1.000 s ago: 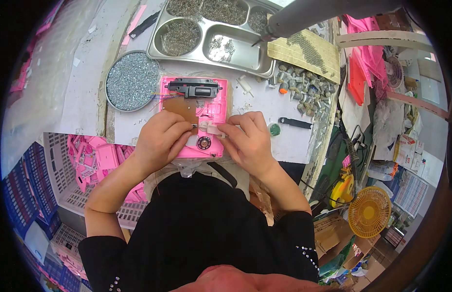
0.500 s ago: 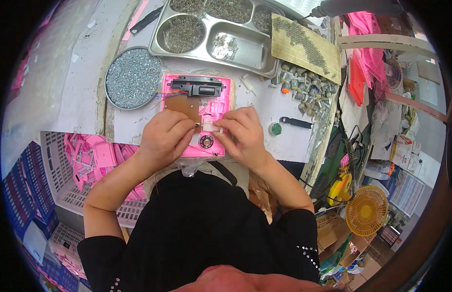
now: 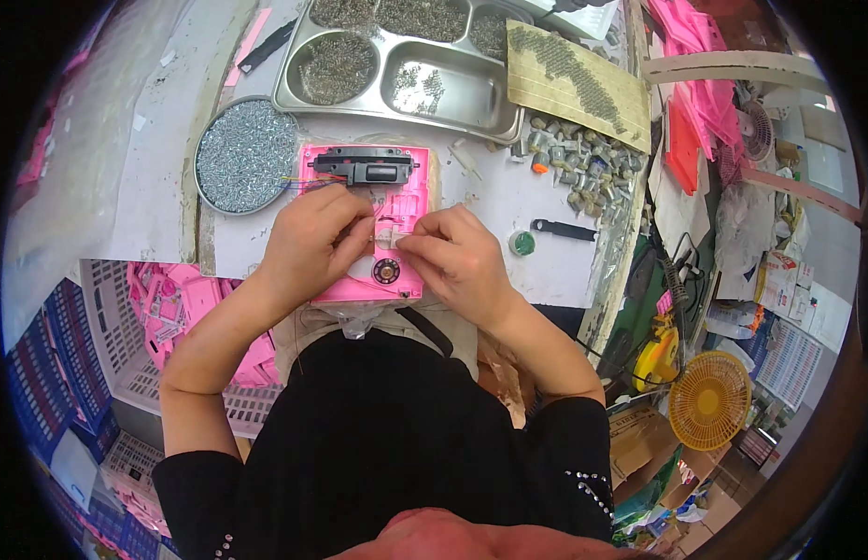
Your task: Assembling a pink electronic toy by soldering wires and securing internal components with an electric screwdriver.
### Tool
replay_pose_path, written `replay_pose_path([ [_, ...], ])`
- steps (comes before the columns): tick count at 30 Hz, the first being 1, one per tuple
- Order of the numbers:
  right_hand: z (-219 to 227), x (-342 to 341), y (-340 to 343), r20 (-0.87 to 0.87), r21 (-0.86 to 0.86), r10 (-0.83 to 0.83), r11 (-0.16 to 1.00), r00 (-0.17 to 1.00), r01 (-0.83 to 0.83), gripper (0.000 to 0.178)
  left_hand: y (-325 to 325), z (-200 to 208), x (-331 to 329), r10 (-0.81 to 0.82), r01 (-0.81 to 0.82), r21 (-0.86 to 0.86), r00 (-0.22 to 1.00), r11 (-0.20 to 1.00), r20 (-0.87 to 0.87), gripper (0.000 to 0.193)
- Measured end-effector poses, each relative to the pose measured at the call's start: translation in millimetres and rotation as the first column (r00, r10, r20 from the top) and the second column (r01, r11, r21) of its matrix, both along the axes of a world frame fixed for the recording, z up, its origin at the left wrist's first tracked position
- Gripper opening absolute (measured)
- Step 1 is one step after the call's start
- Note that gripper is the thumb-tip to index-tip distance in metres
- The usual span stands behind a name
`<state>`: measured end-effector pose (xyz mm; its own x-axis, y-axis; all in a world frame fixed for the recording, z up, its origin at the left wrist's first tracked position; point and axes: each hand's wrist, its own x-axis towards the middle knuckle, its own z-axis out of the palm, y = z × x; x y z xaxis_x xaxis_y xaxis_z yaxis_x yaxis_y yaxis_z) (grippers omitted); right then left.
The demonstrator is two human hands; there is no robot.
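Note:
A pink plastic housing [image 3: 410,159] lies in front of me, with a black mechanism [image 3: 366,166] across its far end and a round black speaker [image 3: 386,271] near its close end. Over its middle, both my hands work with pinched fingers. Between the fingertips sits a small whitish part [image 3: 387,239]. My right hand [image 3: 464,261] grips this part's right side. My left hand [image 3: 312,241] is closed at its left side; what its fingertips hold is too small to make out. Thin coloured wires [image 3: 308,181] run out left of the mechanism.
A round tray of small silvery screws [image 3: 244,154] stands at the left, a metal compartment tray [image 3: 450,89] with small parts beyond. Small motors [image 3: 583,168], a green-topped pot [image 3: 522,244] and a black strip [image 3: 563,230] lie right. A crate [image 3: 126,345] of pink parts is lower left.
The whole view has shifted slightly. My left hand now covers the brown board that showed beside it. My fingers stay pinched around the small whitish part.

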<state>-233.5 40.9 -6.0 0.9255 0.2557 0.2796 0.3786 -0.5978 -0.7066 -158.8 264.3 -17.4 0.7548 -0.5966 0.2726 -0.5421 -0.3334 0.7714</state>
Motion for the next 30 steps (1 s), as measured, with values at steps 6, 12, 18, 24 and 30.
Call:
replay_pose_path([
  [6,6.0,-1.4,-5.0,0.018,-0.037,0.01,0.999,1.0,-0.009,0.021,0.9,1.4,-0.8,-0.006,0.006,-0.02,0.999,1.0,0.039,0.011],
  [12,-5.4,-0.3,-8.7,0.128,0.021,0.032,0.999,0.991,-0.035,0.022,-0.7,-3.2,-3.6,0.03,-0.028,-0.02,0.994,0.999,0.106,0.013],
  [18,-10.0,4.2,-11.8,0.173,0.052,0.083,0.994,0.981,-0.093,0.024,-1.3,-4.5,-4.2,0.046,-0.04,-0.052,0.993,0.998,0.11,0.013],
  [24,-19.6,3.4,-8.0,0.198,0.124,0.072,0.987,0.978,-0.098,0.025,-0.7,-5.6,-4.4,0.049,-0.04,-0.09,0.993,0.995,0.106,0.013],
  [30,-15.7,7.8,-5.9,0.22,-0.163,0.123,0.983,0.968,-0.088,0.025,-1.1,-6.0,-4.9,0.05,-0.041,-0.083,0.994,0.996,0.098,0.013],
])
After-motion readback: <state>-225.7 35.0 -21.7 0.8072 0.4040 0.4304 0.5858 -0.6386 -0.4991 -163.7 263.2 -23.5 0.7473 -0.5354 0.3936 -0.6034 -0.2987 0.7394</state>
